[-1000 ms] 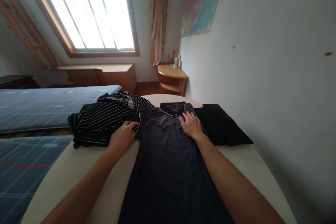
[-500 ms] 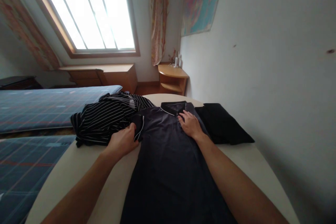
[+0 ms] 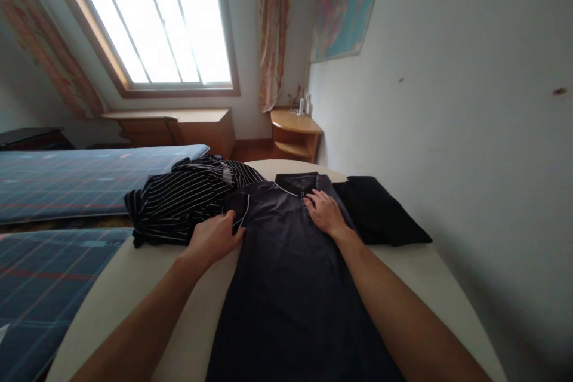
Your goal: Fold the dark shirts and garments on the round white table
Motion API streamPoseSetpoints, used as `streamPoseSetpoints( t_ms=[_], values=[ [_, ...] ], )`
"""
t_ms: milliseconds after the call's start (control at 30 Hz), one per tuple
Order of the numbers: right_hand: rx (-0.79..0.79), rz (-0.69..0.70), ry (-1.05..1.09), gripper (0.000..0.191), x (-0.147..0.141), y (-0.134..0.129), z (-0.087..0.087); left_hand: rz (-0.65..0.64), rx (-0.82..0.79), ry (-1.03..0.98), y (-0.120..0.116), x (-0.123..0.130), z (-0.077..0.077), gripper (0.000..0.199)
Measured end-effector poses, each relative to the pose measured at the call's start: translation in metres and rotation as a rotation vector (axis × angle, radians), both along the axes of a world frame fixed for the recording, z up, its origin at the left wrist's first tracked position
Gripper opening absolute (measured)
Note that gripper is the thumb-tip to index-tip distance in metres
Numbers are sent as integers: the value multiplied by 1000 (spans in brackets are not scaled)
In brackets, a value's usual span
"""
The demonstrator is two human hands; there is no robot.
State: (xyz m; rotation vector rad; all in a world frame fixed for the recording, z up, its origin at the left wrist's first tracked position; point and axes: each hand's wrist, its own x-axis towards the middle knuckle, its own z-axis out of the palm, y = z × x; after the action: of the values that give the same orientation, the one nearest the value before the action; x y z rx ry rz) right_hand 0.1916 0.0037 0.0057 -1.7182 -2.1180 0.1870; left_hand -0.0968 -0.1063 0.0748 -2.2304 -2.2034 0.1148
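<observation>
A dark grey polo shirt [image 3: 286, 274] lies spread on a pale round table [image 3: 107, 304], its black collar at the far end. At the shirt's left side, my left hand [image 3: 215, 239] is closed on the short sleeve, whose black cuff has a white edge. My right hand [image 3: 324, 212] rests on the chest just below the collar, with its fingers spread out over the cloth near the button placket. The shirt's right sleeve cannot be made out; my right hand and forearm cover part of that side.
A crumpled black garment with white stripes [image 3: 188, 197] lies on the table's left. Folded black cloth [image 3: 380, 212] sits at the right, near the white wall [image 3: 483, 161]. Plaid mattresses [image 3: 89, 185] are at the left. Behind stand a desk [image 3: 201, 128] and a corner shelf [image 3: 295, 122].
My left hand has moved slightly right with the sleeve, closer to the shirt's body. My right hand stays on the chest.
</observation>
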Motion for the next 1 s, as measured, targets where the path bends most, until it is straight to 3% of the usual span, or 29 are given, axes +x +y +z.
streamPoseSetpoints(
  t_ms=[267, 533, 633, 700, 833, 900, 1000],
  values=[
    [0, 3, -1, 48, 0, 0, 0, -115, -39, 50, -3, -5, -2, 30],
    [16, 3, -23, 47, -1, -2, 1, -53, -37, 41, 3, -13, -2, 17],
    [65, 29, -34, 42, -5, -5, 8, 8, 5, 40, 5, -16, 0, 23],
    [93, 126, -32, 40, -13, -9, 17, 111, 89, 26, 8, -18, 4, 33],
    [-13, 543, -33, 41, -43, -34, 35, 313, 314, -55, 12, -23, 12, 37],
    [-85, 699, -39, 54, -61, -52, 40, 314, 335, -97, 13, -25, 10, 37],
    [-143, 815, -37, 72, -82, -77, 39, 258, 285, -158, 16, -27, 0, 40]
  ],
)
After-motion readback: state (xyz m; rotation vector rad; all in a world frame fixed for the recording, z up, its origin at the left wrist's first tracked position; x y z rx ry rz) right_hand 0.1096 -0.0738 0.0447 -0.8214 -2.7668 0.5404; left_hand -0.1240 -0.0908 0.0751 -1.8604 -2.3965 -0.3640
